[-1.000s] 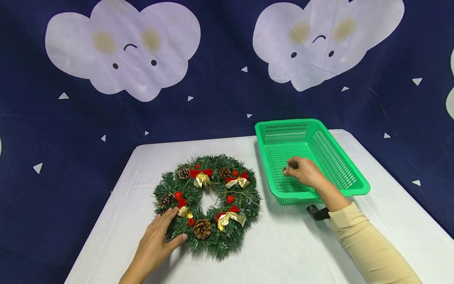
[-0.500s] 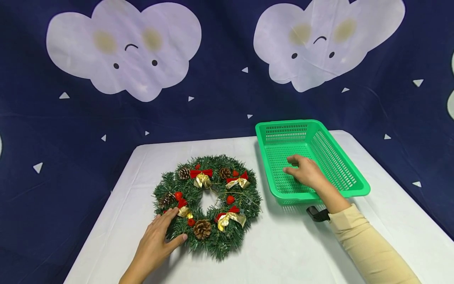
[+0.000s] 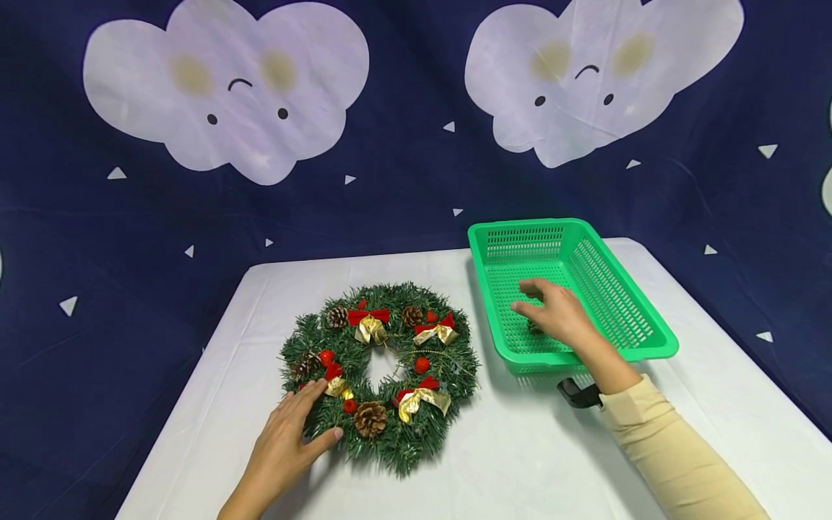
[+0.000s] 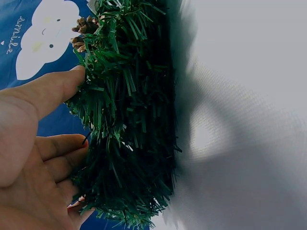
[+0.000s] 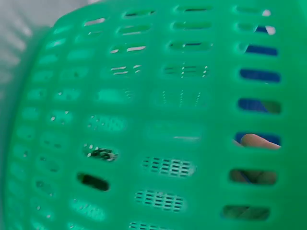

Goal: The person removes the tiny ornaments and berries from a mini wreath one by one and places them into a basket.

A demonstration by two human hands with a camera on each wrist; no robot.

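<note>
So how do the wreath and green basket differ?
The wreath is round and bushy; the basket is rectangular with slotted walls. The wreath bears bows and pinecones; the basket is plain green. The left hand touches the wreath; the right hand reaches over the basket. Both rest on the white cloth.

We count one left hand [image 3: 281, 439] and one right hand [image 3: 557, 314], two hands total, plus one beige sleeve [image 3: 679, 451] and one black device [image 3: 580, 393]. One wreath [image 3: 458, 390], one green basket [image 3: 604, 289]. On the wreath we get four pine cones [image 3: 370, 419], four red bows [image 3: 368, 317], four gold ribbons [image 3: 371, 331] and five clear red berries [image 3: 422, 365]; any more by the left hand are too hidden to count. Inside the basket, at least one dark item [image 3: 534, 327], mostly covered. One white tablecloth [image 3: 520, 455], one backdrop [image 3: 403, 137]. Head view: we tally two nearly full clouds [image 3: 243, 97] and eleven clear triangles [image 3: 768, 150], plus cut-off pale shapes [image 3: 828, 191], number unclear. Left wrist view: one cloud.
</note>
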